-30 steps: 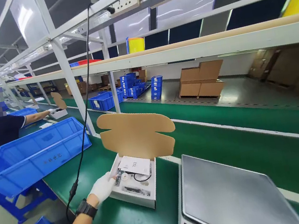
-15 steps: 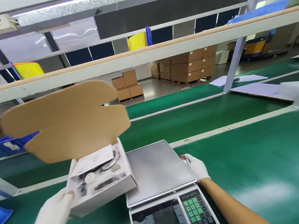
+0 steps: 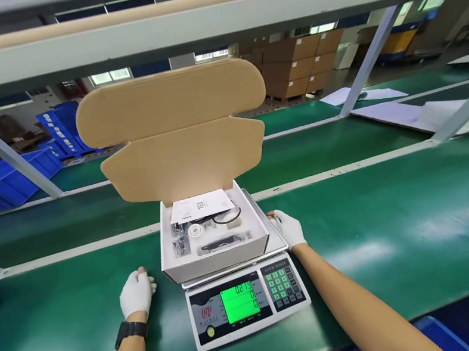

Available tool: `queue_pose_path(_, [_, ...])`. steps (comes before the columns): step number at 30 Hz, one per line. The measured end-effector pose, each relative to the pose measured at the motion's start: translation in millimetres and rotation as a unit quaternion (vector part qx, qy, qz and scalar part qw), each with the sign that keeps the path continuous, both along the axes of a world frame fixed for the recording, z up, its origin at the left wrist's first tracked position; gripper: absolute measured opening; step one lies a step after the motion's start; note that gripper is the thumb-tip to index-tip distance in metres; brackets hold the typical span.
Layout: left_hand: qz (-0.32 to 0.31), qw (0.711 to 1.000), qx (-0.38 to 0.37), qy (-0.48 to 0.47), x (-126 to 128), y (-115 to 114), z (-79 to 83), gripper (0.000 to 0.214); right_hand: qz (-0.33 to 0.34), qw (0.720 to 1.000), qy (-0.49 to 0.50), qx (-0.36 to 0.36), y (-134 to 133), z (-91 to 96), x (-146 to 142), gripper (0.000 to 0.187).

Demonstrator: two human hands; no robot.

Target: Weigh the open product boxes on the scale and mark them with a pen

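While open cardboard box (image 3: 220,260) sits on counting scale (image 3: 248,303), my left hand (image 3: 137,292) lies apart, fingers curled together; right hand (image 3: 288,228) at scale's edge, grip unclear. Box likely light, stiff; best held by side walls (image 3: 249,212).

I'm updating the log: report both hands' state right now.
Left white-gloved hand: loosely closed, nothing visibly held.
Right white-gloved hand: curled at the edge of the silver metal scale pan; grip cannot be told.

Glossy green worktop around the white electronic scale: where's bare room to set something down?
The glossy green worktop is bare right of the white-gloved right hand and left of the white-gloved left hand. Crowded: the silver metal pan, mostly under the open white cardboard box.
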State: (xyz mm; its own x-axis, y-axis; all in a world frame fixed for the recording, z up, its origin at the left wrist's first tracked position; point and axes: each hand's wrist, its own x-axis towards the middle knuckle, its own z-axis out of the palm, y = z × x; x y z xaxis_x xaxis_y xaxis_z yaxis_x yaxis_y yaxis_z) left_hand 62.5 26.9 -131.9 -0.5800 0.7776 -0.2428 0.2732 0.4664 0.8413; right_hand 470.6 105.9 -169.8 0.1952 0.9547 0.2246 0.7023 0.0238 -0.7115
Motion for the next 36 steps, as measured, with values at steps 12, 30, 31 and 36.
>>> queue_pose_path(12, [-0.028,0.999,0.027,0.017,-11.0,-17.1,-39.9,0.043,-0.015,0.999,0.037,0.003,-3.3,0.0,-0.5,0.034])
queue_pose_path(30, [0.009,0.986,0.15,0.069,48.5,7.9,50.8,0.037,-0.05,0.966,0.241,0.084,-24.0,63.1,-4.6,0.062])
queue_pose_path(31, [0.0,0.983,0.165,0.085,56.3,9.3,54.8,0.036,-0.035,0.965,0.233,0.112,-20.5,80.7,-7.6,0.061])
queue_pose_path(36, [-0.022,0.963,0.242,0.115,77.1,12.7,54.8,0.031,0.085,0.96,0.148,0.223,-11.8,171.3,-45.3,0.04])
